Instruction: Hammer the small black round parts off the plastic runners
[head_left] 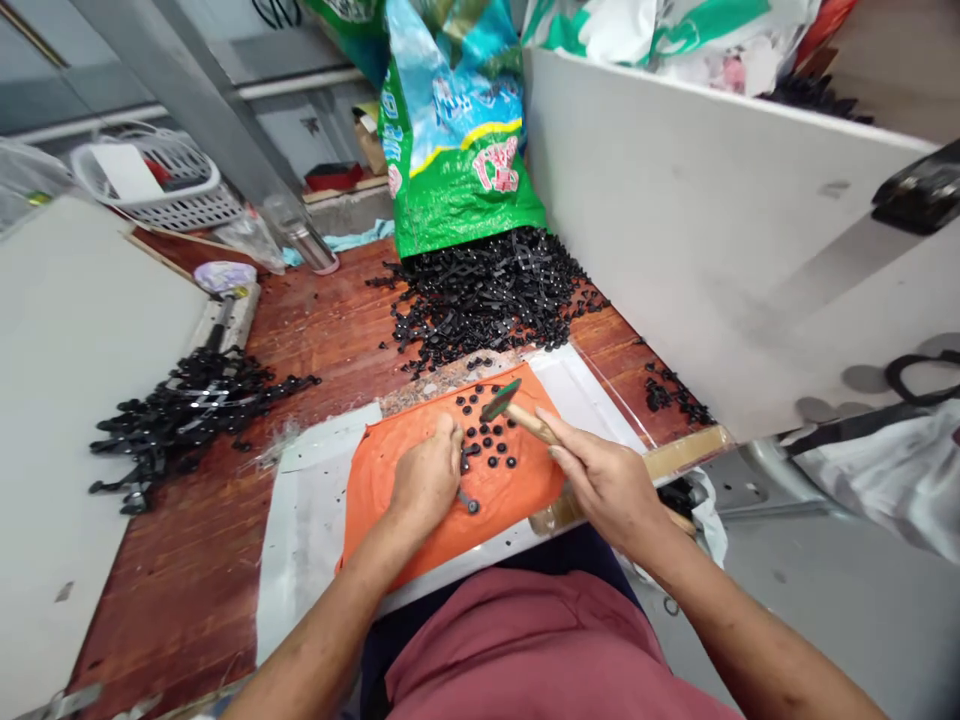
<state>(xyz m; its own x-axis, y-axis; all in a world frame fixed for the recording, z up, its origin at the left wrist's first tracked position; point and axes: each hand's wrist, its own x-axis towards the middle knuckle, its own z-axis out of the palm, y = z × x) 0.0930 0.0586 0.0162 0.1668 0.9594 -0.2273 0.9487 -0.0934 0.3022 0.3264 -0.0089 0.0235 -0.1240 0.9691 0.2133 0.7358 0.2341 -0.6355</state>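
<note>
An orange cloth (390, 490) lies on a white sheet (307, 520) at the near edge of a red-brown wooden table (315, 330). Several small black round parts (487, 430) are scattered on the cloth. My left hand (427, 475) rests closed on the cloth and pinches a small black part (469, 502) at its fingertips. My right hand (604, 480) grips the wooden handle of a small hammer, whose green-grey head (501, 399) hangs just above the round parts.
A big heap of black plastic parts (487, 295) spills from a green and blue sack (454, 130) at the back. Another black pile (187, 410) lies left. A white board (697, 240) walls off the right; a white basket (161, 175) sits far left.
</note>
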